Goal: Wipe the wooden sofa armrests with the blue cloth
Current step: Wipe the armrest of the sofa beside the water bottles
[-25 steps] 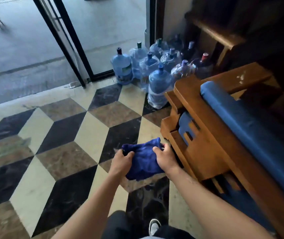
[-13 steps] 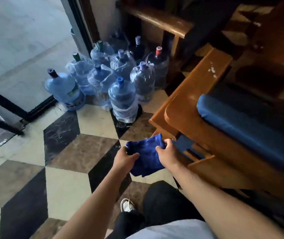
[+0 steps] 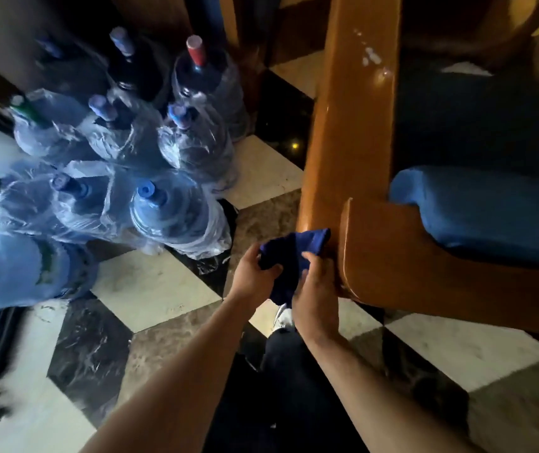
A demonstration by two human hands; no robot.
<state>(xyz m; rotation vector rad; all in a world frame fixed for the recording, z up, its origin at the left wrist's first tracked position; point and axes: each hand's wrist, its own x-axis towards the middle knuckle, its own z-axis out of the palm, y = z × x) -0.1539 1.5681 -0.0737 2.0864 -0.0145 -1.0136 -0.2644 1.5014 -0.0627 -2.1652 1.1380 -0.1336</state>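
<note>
The blue cloth (image 3: pixel 294 256) is bunched between both hands at the near end of the wooden sofa armrest (image 3: pixel 353 125). My left hand (image 3: pixel 252 276) grips its left side and my right hand (image 3: pixel 317 289) grips its right side, close against the sofa's wooden front rail (image 3: pixel 408 269). The cloth's upper corner touches or overlaps the armrest's front end. The armrest runs away from me, glossy brown with white marks near its far part. A blue seat cushion (image 3: pixel 490 210) lies to the right of it.
Several large water bottles (image 3: pixel 170 207), some wrapped in plastic, stand on the checkered tile floor (image 3: pixel 163 289) left of the armrest. My dark trouser leg and a shoe (image 3: pixel 281 318) are below the hands. More dark wooden furniture stands behind.
I have come closer to the sofa and now look down along the armrest. Both hands carried the cloth up and right to the armrest's front end.
</note>
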